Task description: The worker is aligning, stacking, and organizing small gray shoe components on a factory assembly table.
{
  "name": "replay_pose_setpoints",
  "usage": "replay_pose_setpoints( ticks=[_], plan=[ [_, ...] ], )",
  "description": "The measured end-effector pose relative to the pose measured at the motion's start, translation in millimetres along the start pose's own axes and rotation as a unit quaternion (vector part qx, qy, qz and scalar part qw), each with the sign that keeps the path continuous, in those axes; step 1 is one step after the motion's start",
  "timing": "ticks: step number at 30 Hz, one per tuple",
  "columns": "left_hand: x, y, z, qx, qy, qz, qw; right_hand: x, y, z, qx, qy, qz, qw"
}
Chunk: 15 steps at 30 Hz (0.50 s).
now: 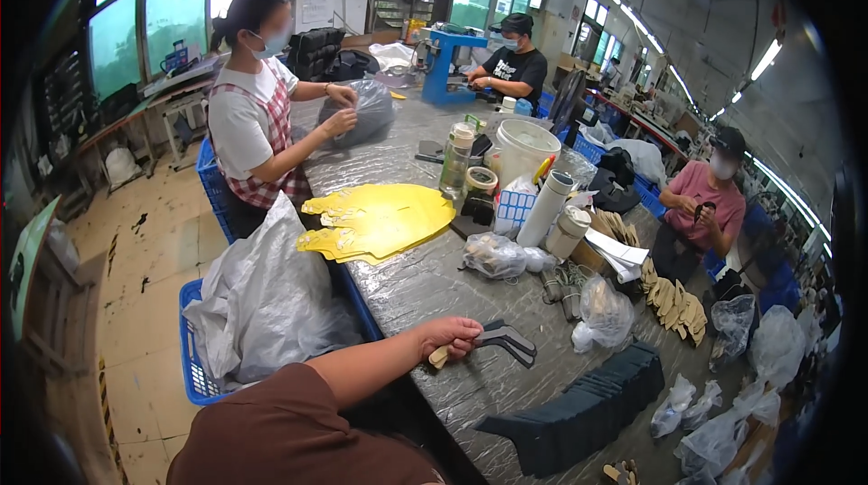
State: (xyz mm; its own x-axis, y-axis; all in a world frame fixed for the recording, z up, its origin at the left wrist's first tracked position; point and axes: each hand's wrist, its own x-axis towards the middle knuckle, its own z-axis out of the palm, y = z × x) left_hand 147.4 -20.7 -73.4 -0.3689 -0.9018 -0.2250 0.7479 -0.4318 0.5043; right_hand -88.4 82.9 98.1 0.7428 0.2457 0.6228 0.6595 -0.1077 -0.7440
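My left hand (451, 338) reaches over the edge of the table (398, 295), its fingers closed on thin curved pieces (508, 337), one grey and one black. A tan piece (438, 357) also shows under the fingers of this hand. To the right of the hand, a long row of black cut pieces (579, 413) lies overlapped like a fan. Several small tan and dark pieces (621, 473) lie at the lower edge of the view. My right hand does not show.
Yellow cut sheets (384, 221) lie at the table's left edge, near a blue crate (194, 376) with a white sack (271, 295). A white bucket (524, 149), jars and plastic bags crowd the middle. Three other people work around the table, one beside a blue machine (445, 69).
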Motion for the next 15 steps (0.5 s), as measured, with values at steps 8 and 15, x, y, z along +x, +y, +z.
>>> replay_pose_setpoints(
  ticks=[8, 15],
  plan=[
    [-4.2, -5.8, -4.4, -0.017, -0.013, 0.006, 1.0, 2.8, -2.4, 10.5, 0.014, 0.0, 0.005, 1.0],
    [0.0, -6.7, 3.9, 0.049, -0.017, 0.021, 0.998, -20.4, -38.8, 36.9, -0.015, 0.143, 0.218, 0.965]
  ],
)
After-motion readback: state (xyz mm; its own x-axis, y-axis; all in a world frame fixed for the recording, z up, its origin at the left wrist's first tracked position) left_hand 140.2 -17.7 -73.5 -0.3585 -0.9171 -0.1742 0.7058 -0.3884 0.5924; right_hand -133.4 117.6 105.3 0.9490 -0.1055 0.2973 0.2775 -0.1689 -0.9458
